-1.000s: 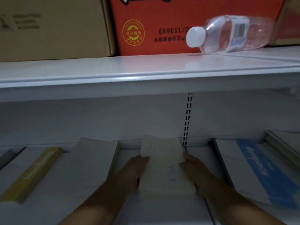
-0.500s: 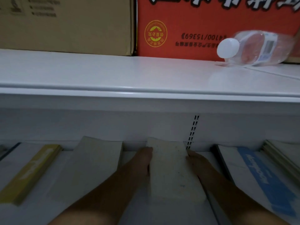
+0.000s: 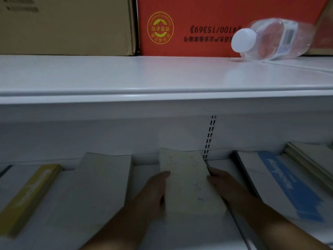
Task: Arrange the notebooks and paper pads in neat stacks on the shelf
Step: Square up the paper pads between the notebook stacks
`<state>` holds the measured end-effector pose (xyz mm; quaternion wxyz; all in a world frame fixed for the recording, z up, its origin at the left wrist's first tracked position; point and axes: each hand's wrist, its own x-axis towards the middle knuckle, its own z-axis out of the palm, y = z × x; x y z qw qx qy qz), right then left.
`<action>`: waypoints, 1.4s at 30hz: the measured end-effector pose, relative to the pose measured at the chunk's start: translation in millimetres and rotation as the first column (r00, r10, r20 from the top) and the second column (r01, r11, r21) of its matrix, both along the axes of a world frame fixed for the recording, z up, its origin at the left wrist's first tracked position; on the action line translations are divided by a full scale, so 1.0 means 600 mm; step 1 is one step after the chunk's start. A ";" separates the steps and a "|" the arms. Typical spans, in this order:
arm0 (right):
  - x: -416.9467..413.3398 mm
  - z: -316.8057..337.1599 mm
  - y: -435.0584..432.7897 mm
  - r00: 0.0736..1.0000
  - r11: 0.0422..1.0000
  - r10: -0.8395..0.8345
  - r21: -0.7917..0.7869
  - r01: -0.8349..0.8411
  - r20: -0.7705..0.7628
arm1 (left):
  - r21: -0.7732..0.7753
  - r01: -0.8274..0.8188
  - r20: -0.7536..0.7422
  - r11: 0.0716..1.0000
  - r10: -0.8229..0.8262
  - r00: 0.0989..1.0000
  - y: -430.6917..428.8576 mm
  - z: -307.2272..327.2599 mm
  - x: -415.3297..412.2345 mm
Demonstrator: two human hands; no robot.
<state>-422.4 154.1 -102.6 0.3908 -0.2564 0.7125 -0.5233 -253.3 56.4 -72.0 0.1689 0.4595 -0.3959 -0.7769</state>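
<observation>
**Pad squared between both hands on the lower shelf**

I see the cream, dark-speckled pad (image 3: 189, 183) lying flat on the lower shelf (image 3: 144, 233), its far end close to the back wall. My left hand (image 3: 155, 190) lies along its left edge and my right hand (image 3: 223, 184) along its right edge. Both have their fingers stretched forward and pressed against the sides, not wrapped round it. The light is dim, so I cannot tell where the thumbs sit.

Just left of the left hand lies a grey pad stack (image 3: 93, 186). Farther left is a yellow notebook (image 3: 28, 195) with pale lettering on its cover, too blurred to read. Right of the right hand lies a white notebook (image 3: 281, 184) crossed by a blue band with white letters that I cannot make out. Beyond it, at the frame edge, is another stack (image 3: 310, 159).

Above the hands runs the upper shelf (image 3: 144, 74). On it, up and to the left, is a brown box (image 3: 66, 26) with smeared dark print. Next to it, straight above the pad, stands a red box (image 3: 189, 24) with a round yellow emblem and upside-down yellow print. I read the number as "4100/15369"; the characters beside it are illegible. Above the right hand, a clear bottle (image 3: 270, 38) with a white cap lies on its side, its label too small to read.
</observation>
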 end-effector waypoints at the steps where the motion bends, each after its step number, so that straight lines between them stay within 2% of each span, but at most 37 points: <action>1: 0.002 -0.007 0.007 1.000 1.000 -0.003 0.011 0.003 -0.014 | -0.010 0.001 -0.014 1.000 -0.001 1.000 0.010 -0.007 0.007; 6: 0.016 -0.018 0.015 0.999 0.999 -0.036 -0.032 0.035 -0.040 | -0.088 -0.034 -0.041 0.996 0.031 0.999 0.024 -0.042 0.025; 11: 0.037 -0.009 0.003 0.997 0.999 0.039 0.016 -0.038 -0.060 | -0.109 -0.086 -0.025 0.990 0.084 0.996 0.012 -0.049 0.042; 16: 0.064 0.010 0.001 0.982 0.996 0.063 0.074 -0.051 -0.180 | -0.158 -0.104 0.037 0.982 0.111 0.993 -0.001 -0.063 0.043; 18: 0.071 0.017 0.006 0.966 0.994 0.088 0.078 -0.071 -0.242 | -0.109 -0.118 0.000 0.987 0.119 0.993 0.001 -0.058 0.045; 20: 0.076 0.025 0.015 0.952 0.999 0.046 0.036 -0.036 -0.304 | -0.069 -0.084 -0.063 0.994 0.079 0.995 0.002 -0.045 0.048; 22: 0.063 0.032 0.042 0.920 0.999 -0.017 -0.033 0.004 -0.390 | -0.154 -0.112 -0.025 0.982 0.110 0.994 0.000 -0.030 0.052; 23: 0.048 0.039 0.063 0.880 1.000 -0.006 -0.023 -0.005 -0.476 | -0.285 -0.121 0.041 0.951 0.138 0.990 0.000 -0.023 0.053; 25: -0.003 0.059 0.118 0.741 0.998 0.064 0.064 -0.029 -0.668 | -0.613 -0.021 0.170 0.790 0.157 0.973 0.012 -0.002 0.055; 27: -0.072 0.078 0.171 0.664 0.989 0.093 0.147 0.025 -0.742 | -0.782 0.072 0.162 0.619 0.090 0.983 0.056 0.031 0.039; 29: -0.134 0.090 0.211 0.654 0.966 0.151 0.250 0.060 -0.741 | -0.814 0.261 0.230 0.519 -0.126 0.965 0.120 0.045 -0.004; 30: -0.156 0.091 0.227 0.657 0.938 0.227 0.342 0.051 -0.719 | -0.801 0.402 0.331 0.444 -0.232 0.915 0.153 0.046 -0.038; 32: -0.191 0.080 0.253 0.635 0.829 0.423 0.559 0.017 -0.647 | -0.653 0.719 0.608 0.240 -0.399 0.686 0.206 0.038 -0.114; 33: -0.206 0.071 0.266 0.608 0.772 0.498 0.635 0.014 -0.619 | -0.556 0.809 0.693 0.193 -0.431 0.579 0.224 0.030 -0.149; 34: -0.219 0.061 0.277 0.585 0.731 0.547 0.682 0.014 -0.599 | -0.492 0.854 0.745 0.169 -0.426 0.514 0.231 0.020 -0.181; 35: -0.230 0.052 0.286 0.572 0.705 0.579 0.709 0.006 -0.581 | -0.478 0.864 0.763 0.160 -0.412 0.498 0.234 0.008 -0.206; 39: -0.262 0.034 0.305 0.548 0.664 0.649 0.745 -0.070 -0.527 | -0.527 0.830 0.770 0.183 -0.310 0.557 0.245 -0.027 -0.273; 42: -0.292 0.034 0.304 0.522 0.676 0.654 0.732 -0.078 -0.548 | -0.544 0.813 0.760 0.208 -0.288 0.583 0.255 -0.037 -0.296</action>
